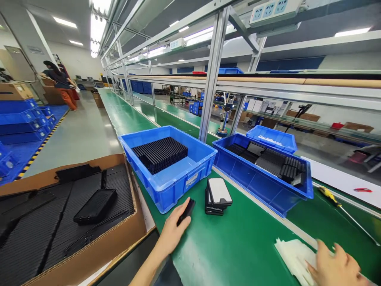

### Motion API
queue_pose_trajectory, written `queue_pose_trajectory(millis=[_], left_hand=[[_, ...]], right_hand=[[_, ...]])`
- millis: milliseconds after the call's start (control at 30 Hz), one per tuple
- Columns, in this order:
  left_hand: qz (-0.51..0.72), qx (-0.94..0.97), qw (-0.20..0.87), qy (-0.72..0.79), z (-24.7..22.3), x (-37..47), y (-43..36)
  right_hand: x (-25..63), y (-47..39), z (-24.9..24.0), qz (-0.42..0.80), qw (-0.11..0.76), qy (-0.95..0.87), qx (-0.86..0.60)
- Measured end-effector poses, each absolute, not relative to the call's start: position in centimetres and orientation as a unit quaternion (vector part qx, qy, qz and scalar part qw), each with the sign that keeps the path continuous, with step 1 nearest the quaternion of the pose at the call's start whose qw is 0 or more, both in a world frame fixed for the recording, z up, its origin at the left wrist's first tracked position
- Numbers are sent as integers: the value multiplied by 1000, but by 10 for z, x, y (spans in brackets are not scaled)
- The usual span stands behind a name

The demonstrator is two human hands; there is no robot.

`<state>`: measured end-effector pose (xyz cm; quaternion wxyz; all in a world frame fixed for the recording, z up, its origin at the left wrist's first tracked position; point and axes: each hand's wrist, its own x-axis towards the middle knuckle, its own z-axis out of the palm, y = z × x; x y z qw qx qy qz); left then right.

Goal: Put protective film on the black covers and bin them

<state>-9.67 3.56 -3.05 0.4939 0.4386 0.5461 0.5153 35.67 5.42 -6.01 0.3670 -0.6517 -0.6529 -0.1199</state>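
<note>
My left hand (174,228) is closed on a small black plastic piece (188,209), held near the front corner of a blue bin and mostly hidden by the fingers. To its right stands a short stack of black cases (214,208), the top one showing a pale grey panel (219,190). Far right, my right hand (336,264), a little blurred, has its fingers apart beside a crumpled white cloth (294,256); the thumb is at the cloth's edge, and I cannot tell if it touches.
A blue bin (178,186) holds a row of black parts. Behind stand another blue bin (250,186) with black pieces and a smaller bin (285,143). A cardboard box (119,238) of black parts is at left. A yellow-handled screwdriver (330,196) and red cutter (363,190) lie right.
</note>
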Motion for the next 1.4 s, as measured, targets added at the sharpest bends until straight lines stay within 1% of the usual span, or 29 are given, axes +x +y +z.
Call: queue_pose_trajectory(millis=[67,100,133,167,233,300,367,433,500,567,633,700,800,933,1100,1167,1233,1300,1400], left_hand=[[435,544,344,629,-46,-89,40],[394,579,280,657,-53,-85,42],[361,602,230,674,-59,-82,43],[345,613,204,680,-62,-79,44],[341,626,187,676,-65,-76,44],[330,648,162,666,-60,-75,42],[339,662,161,649,-53,-75,39],[378,655,202,622,-44,-73,36],[442,618,289,582,-35,-66,35],[523,529,440,503,-25,-56,35],[582,390,603,382,-13,-45,34],[588,253,714,284,-1,-36,30],[537,151,796,235,5,-30,19],[443,180,852,212,-11,-32,3],[436,269,816,268,-26,-32,-7],[442,236,822,271,-22,-34,-7],[456,192,831,254,-14,-37,-7],[455,163,844,233,-6,-40,-7],[436,140,864,210,-1,-40,-8]], right_hand=[[321,68,-49,-208,278,-689,-636],[296,77,-42,-209,260,-720,-608],[269,86,-36,-179,267,-756,-570],[240,94,-31,-141,278,-785,-535],[187,108,-23,-93,279,-805,-515],[145,117,-18,-87,276,-806,-517],[119,122,-15,-99,275,-803,-519],[108,122,-11,-112,287,-795,-522],[107,116,-5,-115,326,-783,-517],[108,102,1,-99,378,-776,-494],[110,81,6,-66,405,-791,-455],[111,59,11,-51,400,-825,-396],[114,39,16,-41,395,-857,-327],[117,38,23,1,445,-826,-345],[118,42,29,-31,440,-831,-338],[120,40,26,-34,427,-847,-315],[123,37,20,-5,418,-868,-268],[125,36,15,27,424,-876,-227],[123,39,18,10,455,-867,-203]])
